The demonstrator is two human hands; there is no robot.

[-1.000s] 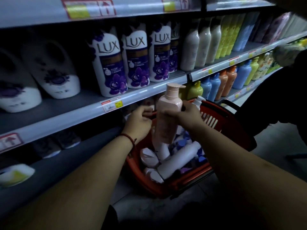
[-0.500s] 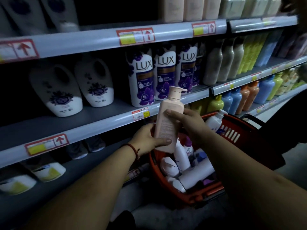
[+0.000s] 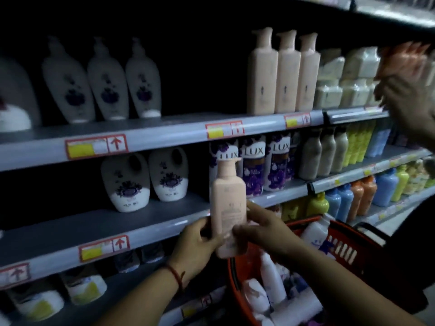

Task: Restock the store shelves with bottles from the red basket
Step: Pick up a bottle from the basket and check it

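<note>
Before a dim wall of store shelving, you hold a pale pink pump bottle (image 3: 227, 208) upright at the centre of the view, its pump head reaching up in front of the purple-and-white LUX bottles (image 3: 255, 170) on the middle shelf (image 3: 141, 234). Your left hand (image 3: 195, 248) wraps the bottle's lower left side with curled fingers, and a red cord (image 3: 175, 275) circles that wrist. Your right hand (image 3: 266, 231) grips the lower right side, thumb across the label and fingers curled behind. Just below and to the right sits the red basket (image 3: 341, 251), with white bottles (image 3: 270, 278) lying jumbled inside it. On the upper shelf (image 3: 164, 137), up and to the right of the held bottle, three matching pink pump bottles (image 3: 284, 74) stand upright side by side, touching. Further left on that shelf stand three white pump bottles (image 3: 103, 83) with dark flower prints. Two squat white jugs (image 3: 146, 180) stand on the middle shelf, left of the LUX bottles. At the far right edge, another person's hand (image 3: 404, 100) holds blurred orange packets (image 3: 404, 60) up near the upper shelf.
</note>
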